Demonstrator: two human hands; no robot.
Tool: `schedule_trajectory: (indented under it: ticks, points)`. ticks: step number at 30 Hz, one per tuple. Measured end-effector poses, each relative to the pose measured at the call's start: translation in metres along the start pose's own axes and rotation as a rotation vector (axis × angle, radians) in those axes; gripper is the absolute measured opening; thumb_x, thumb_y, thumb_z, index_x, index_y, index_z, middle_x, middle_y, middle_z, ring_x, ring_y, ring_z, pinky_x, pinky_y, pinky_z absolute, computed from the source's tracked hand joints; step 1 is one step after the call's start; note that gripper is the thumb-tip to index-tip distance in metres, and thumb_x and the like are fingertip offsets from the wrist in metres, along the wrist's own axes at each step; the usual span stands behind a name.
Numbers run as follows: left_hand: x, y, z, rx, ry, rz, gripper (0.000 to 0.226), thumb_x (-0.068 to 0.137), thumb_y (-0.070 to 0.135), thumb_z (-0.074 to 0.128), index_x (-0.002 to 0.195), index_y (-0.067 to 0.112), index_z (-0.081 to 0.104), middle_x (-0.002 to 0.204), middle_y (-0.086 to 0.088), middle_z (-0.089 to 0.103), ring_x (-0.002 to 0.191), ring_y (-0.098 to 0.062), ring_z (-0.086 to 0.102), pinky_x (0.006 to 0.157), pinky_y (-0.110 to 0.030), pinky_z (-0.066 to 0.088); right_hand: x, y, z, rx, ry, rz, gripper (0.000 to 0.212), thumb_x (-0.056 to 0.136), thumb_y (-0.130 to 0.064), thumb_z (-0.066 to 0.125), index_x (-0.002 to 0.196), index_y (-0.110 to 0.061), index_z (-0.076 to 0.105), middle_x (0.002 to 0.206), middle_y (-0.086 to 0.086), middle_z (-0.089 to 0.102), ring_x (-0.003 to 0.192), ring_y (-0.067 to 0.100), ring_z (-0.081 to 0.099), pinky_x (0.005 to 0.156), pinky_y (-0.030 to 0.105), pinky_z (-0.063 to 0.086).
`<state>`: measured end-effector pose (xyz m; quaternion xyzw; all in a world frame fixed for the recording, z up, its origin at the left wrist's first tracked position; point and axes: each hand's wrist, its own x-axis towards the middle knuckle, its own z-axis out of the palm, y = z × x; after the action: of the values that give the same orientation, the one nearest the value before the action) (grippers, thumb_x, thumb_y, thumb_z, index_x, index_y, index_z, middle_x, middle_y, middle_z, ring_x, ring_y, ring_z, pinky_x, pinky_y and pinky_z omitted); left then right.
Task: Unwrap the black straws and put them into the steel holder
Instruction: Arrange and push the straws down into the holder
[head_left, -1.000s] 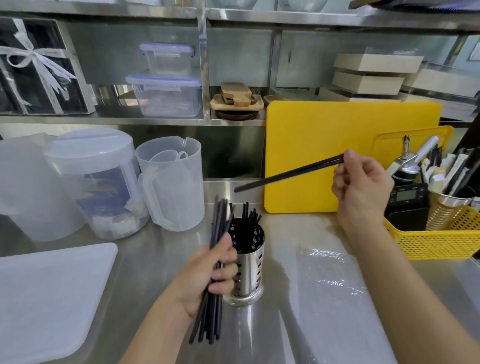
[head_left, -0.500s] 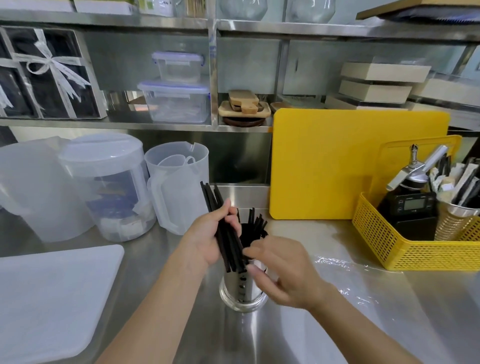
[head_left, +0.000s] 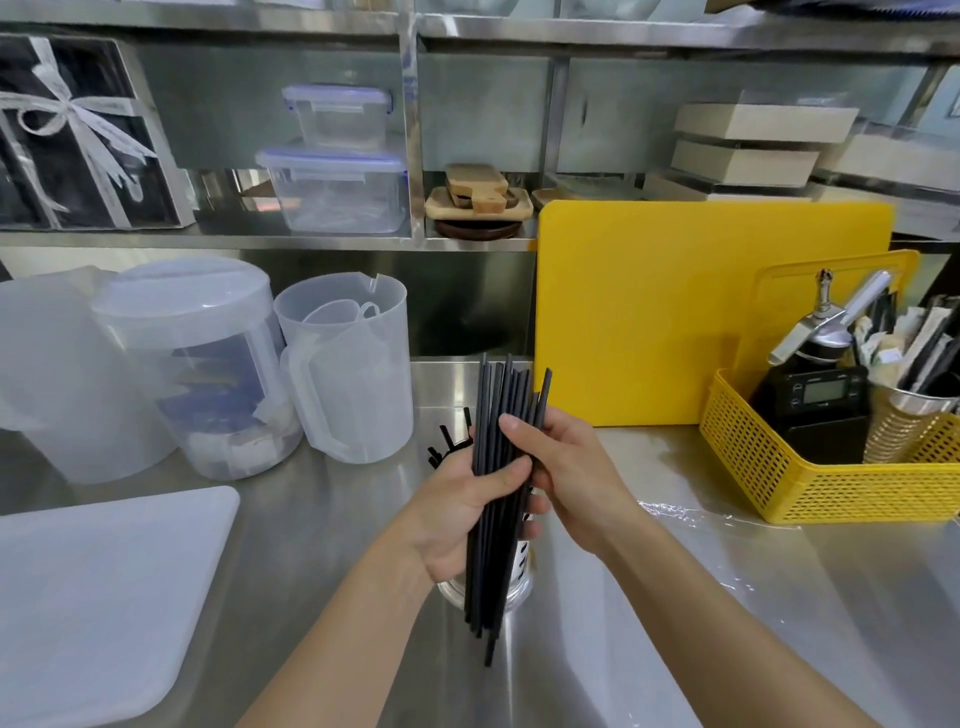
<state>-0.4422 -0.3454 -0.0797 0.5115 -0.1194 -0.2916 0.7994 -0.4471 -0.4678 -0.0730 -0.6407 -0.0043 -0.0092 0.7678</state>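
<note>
Standing upright on the near side of the steel holder (head_left: 521, 564), the black straws (head_left: 497, 410) are clamped by the curled left hand (head_left: 457, 514) and right hand (head_left: 569, 480) and could be scattered if either grip is slackened.

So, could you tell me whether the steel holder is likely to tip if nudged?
Probably somewhat: the steel holder shows a narrow base, and the black straws look longer than it. On the smooth steel counter it may slide first.
</note>
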Motion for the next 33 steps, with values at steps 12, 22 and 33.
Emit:
schedule_trajectory:
  ticks: [12, 22, 33]
  points:
    - [-0.007, -0.003, -0.005, 0.012, -0.063, -0.026, 0.025, 0.08, 0.01, 0.055, 0.105, 0.008, 0.06, 0.088, -0.007, 0.072, 0.076, -0.021, 0.07, 0.051, -0.028, 0.055, 0.0, -0.002, -0.013, 0.083, -0.127, 0.021, 0.032, 0.071, -0.017, 0.067, 0.098, -0.002, 0.061, 0.089, 0.012, 0.07, 0.076, 0.022, 0.069, 0.059, 0.027, 0.055]
    - [-0.008, -0.015, -0.002, -0.058, -0.146, -0.06, 0.039, 0.084, 0.037, 0.049, 0.106, 0.006, 0.061, 0.085, -0.014, 0.07, 0.08, -0.026, 0.07, 0.057, -0.034, 0.058, -0.003, -0.001, -0.008, 0.022, -0.101, 0.045, 0.026, 0.078, -0.009, 0.067, 0.092, 0.011, 0.061, 0.086, 0.021, 0.07, 0.057, 0.03, 0.059, 0.042, 0.024, 0.045]
    - [-0.006, -0.018, -0.005, -0.092, -0.181, -0.115, 0.031, 0.075, 0.031, 0.069, 0.092, 0.01, 0.055, 0.065, -0.006, 0.058, 0.045, -0.01, 0.046, 0.039, -0.019, 0.04, -0.002, 0.002, -0.007, 0.123, -0.229, 0.061, 0.015, 0.077, -0.001, 0.064, 0.091, -0.005, 0.063, 0.069, 0.006, 0.063, 0.068, 0.016, 0.064, 0.063, 0.022, 0.053]
